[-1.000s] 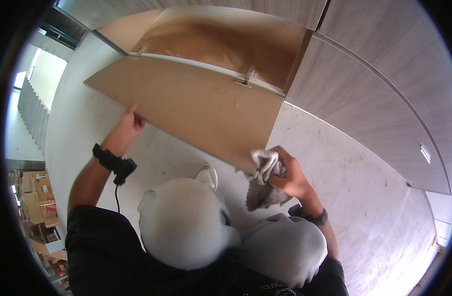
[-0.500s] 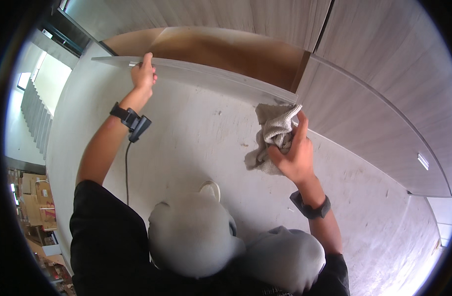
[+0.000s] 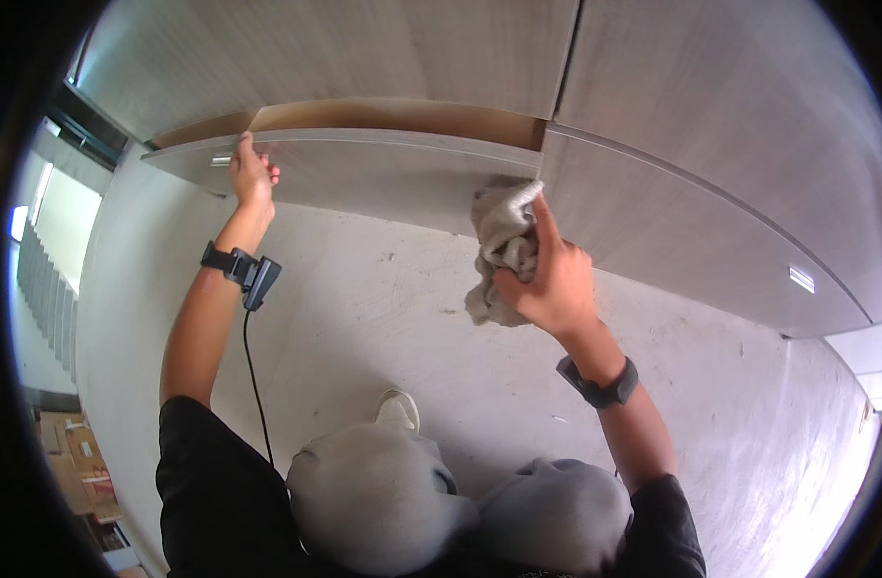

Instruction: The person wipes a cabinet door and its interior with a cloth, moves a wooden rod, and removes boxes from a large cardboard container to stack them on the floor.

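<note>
My left hand (image 3: pixel 253 180) is at the left part of a pale wood-grain drawer front (image 3: pixel 373 178), beside its small metal handle (image 3: pixel 221 160). One digit reaches to the top edge and the other fingers are curled; what they press on is partly hidden. The drawer stands slightly out, with a narrow strip of its brown inside (image 3: pixel 393 118) showing. My right hand (image 3: pixel 559 279) grips a crumpled beige-grey cloth (image 3: pixel 506 231) between thumb and fingers. The cloth is up against the drawer front's right end.
Wood-grain cabinet fronts rise above the drawer, and another front (image 3: pixel 691 226) with a handle continues to the right. My knees and one pale shoe (image 3: pixel 397 409) are on the scuffed light floor (image 3: pixel 325 289). Cardboard boxes (image 3: pixel 79 462) stand at the lower left. A cable hangs from my left wrist device (image 3: pixel 258 279).
The drawer has moved inward, and its opening has narrowed. My left hand has travelled with its front. My right hand and the cloth have shifted slightly left in view.
</note>
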The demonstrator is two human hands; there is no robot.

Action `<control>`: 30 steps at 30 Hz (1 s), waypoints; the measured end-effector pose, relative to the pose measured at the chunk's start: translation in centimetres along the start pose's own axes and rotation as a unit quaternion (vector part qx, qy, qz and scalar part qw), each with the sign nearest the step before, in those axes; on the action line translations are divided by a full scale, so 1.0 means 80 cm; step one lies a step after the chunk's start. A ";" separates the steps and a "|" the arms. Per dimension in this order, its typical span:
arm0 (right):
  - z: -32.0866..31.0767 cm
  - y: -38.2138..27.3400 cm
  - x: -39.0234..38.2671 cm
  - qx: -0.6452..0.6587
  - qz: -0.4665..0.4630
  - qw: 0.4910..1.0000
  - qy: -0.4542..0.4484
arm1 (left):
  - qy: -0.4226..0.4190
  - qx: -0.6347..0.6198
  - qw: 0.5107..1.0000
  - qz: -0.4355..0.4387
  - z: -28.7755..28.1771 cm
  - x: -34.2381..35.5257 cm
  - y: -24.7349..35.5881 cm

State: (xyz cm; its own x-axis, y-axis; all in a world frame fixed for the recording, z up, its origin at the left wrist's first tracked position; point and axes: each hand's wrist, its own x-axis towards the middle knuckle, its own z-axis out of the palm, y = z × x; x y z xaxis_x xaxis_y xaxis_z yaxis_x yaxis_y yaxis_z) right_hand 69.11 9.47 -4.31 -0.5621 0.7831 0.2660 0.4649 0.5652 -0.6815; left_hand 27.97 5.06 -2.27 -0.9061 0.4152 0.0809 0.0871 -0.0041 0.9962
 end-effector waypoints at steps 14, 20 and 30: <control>0.026 0.008 -0.002 0.015 -0.003 1.000 -0.024 | -0.032 -0.072 0.995 0.068 0.000 0.036 -0.034; 0.037 -0.005 0.019 -0.022 -0.007 0.999 -0.035 | 0.000 -0.088 0.994 0.069 0.011 0.013 -0.016; 0.012 -0.017 0.033 -0.040 0.040 0.996 -0.068 | -0.145 0.017 0.970 0.194 0.024 -0.060 -0.060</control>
State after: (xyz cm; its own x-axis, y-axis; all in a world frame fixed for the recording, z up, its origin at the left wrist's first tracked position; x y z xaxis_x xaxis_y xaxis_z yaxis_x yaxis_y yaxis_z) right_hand 66.32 10.54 -3.34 -0.6064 0.7869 0.1142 0.5620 0.5258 -0.6385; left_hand 32.67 4.81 -7.47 -0.6487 0.6267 0.4318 0.4164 -0.1827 0.8906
